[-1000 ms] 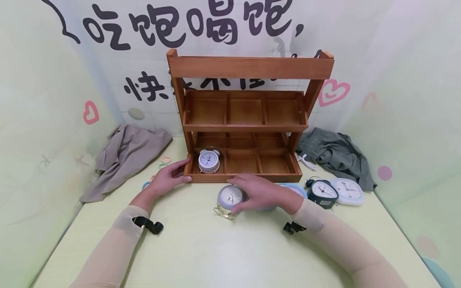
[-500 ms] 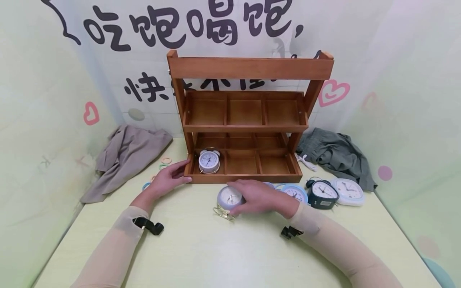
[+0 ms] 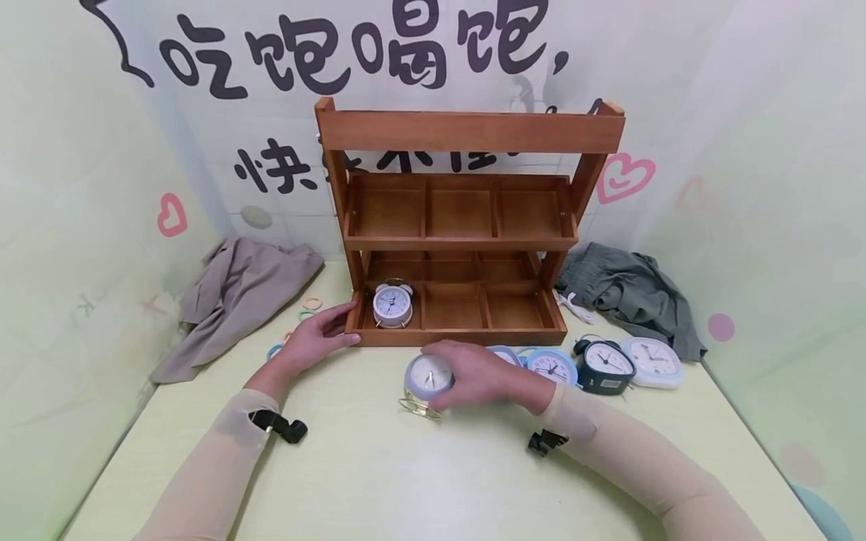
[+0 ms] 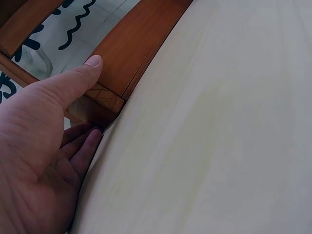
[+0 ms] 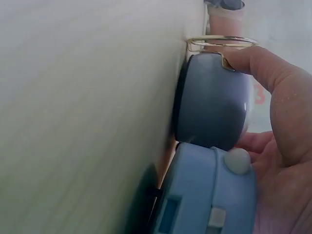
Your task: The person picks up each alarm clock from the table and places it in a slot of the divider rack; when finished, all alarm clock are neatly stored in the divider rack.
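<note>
My right hand (image 3: pixel 473 373) grips a round grey-lilac alarm clock (image 3: pixel 428 378) lying face up, its gold handle (image 3: pixel 421 409) toward me. In the right wrist view, the thumb is at the handle of this clock (image 5: pixel 212 97), and the fingers pass behind it. A light-blue clock (image 5: pixel 204 190) lies close beside it there. My left hand (image 3: pixel 314 342) holds the lower left corner of a brown wooden rack (image 3: pixel 453 338). Its thumb (image 4: pixel 90 70) lies against the front board in the left wrist view, with the other fingers round the side. A white twin-bell alarm clock (image 3: pixel 392 304) stands in the lower left compartment.
Right of my right hand lie a lilac clock (image 3: pixel 506 355), a blue clock (image 3: pixel 551 367), a dark green clock (image 3: pixel 605 367) and a white clock (image 3: pixel 652 362). Crumpled cloths, taupe (image 3: pixel 250 293) and grey (image 3: pixel 625 293), flank the rack. Small coloured rings (image 3: pixel 313 303) lie at left.
My right hand has drawn back slightly toward me, and the grey-lilac clock has shifted a little left and nearer. More of the lilac and blue clocks shows. The left hand keeps its place.
</note>
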`<state>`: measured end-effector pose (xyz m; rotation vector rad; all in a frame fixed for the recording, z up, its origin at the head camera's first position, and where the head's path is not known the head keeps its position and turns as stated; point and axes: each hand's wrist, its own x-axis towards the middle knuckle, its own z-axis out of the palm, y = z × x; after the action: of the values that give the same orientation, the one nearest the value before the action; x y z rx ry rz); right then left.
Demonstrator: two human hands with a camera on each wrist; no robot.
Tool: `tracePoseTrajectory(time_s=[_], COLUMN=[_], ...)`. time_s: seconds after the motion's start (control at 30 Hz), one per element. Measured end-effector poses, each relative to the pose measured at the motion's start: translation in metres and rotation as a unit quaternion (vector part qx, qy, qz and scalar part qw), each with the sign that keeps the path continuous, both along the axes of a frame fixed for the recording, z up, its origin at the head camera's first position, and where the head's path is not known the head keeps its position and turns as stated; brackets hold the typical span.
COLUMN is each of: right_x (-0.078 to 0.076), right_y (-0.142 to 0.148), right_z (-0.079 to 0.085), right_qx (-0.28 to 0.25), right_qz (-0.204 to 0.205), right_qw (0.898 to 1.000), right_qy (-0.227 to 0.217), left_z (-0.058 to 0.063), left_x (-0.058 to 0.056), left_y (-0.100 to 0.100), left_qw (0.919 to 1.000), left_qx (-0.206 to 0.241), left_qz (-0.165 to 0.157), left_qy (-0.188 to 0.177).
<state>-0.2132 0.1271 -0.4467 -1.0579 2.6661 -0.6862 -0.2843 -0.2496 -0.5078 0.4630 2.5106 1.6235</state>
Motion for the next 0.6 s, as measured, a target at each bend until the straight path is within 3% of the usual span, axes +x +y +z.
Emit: tracePoseTrajectory(time_s=[0.13,0.27,0.47,0.6], right_x=[0.001,-0.007,-0.043,-0.072], right_y=[0.002,0.010,0.026,0.035], right_z=[0.004,0.023,0.060,0.069], right_qx=[-0.010,-0.028,-0.016,0.016], right_qz=[-0.004,-0.004,-0.007,-0.024], right_qw=[1.000,0.998,0.992,0.990], right_qy=[0.029,0.065,0.122,0.138], left_z=[0.000,0.001,0.001,0.000], left_x=[0.000,0.000,-0.001,-0.001], left_y=[0.001,0.001,0.000,0.000], left_qw=[1.0000,1.0000,1.0000,0.9999], left_qx=[-0.002,-0.002,0.004,0.011], left_qz=[0.001,-0.001,-0.002,-0.004], left_qy=[0.001,0.001,0.000,-0.002])
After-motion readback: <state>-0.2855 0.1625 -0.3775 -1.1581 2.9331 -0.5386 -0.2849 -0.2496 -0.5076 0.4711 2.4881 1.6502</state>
